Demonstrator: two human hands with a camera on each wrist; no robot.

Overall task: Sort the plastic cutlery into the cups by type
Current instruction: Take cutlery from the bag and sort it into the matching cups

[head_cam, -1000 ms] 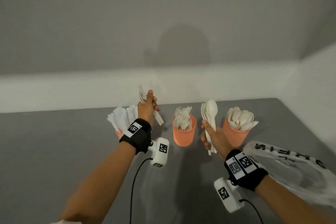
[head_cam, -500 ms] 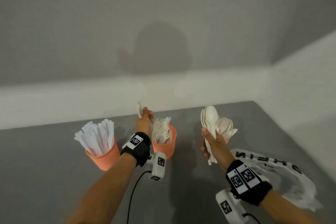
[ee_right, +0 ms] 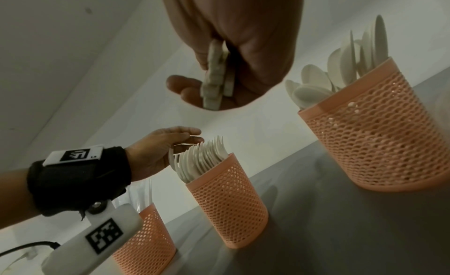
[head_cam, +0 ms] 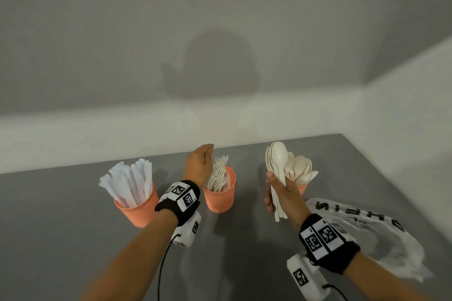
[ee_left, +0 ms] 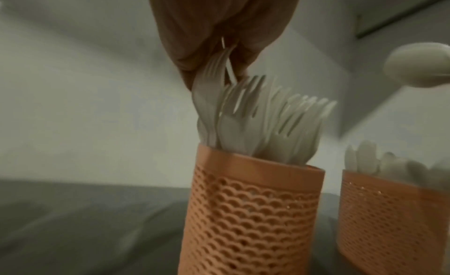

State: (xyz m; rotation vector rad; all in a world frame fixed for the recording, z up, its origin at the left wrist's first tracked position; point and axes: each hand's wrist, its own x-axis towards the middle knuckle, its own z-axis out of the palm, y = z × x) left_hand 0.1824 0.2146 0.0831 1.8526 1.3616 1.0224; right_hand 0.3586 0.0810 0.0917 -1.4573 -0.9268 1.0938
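Three orange mesh cups stand in a row on the grey table (head_cam: 73,239). The left cup (head_cam: 137,210) holds white knives, the middle cup (head_cam: 220,200) forks, and the right cup (head_cam: 302,188) spoons. My left hand (head_cam: 199,166) hovers at the middle cup's left rim. Its fingertips pinch the tines of a fork (ee_left: 207,90) whose handle stands inside that cup (ee_left: 250,211). My right hand (head_cam: 281,193) grips a bundle of several white spoons (head_cam: 277,161), bowls up, just in front of the spoon cup. The handle ends (ee_right: 216,77) stick out below my fist.
A crumpled clear plastic bag (head_cam: 367,232) with black lettering lies on the table at the right, beside my right wrist. White walls close off the table at the back and the right. Cables run from both wrist cameras.
My left hand carried a fork from near the knife cup rightward and lowered it into the middle cup. The right hand kept its spoon bundle roughly in place. The view shifted.
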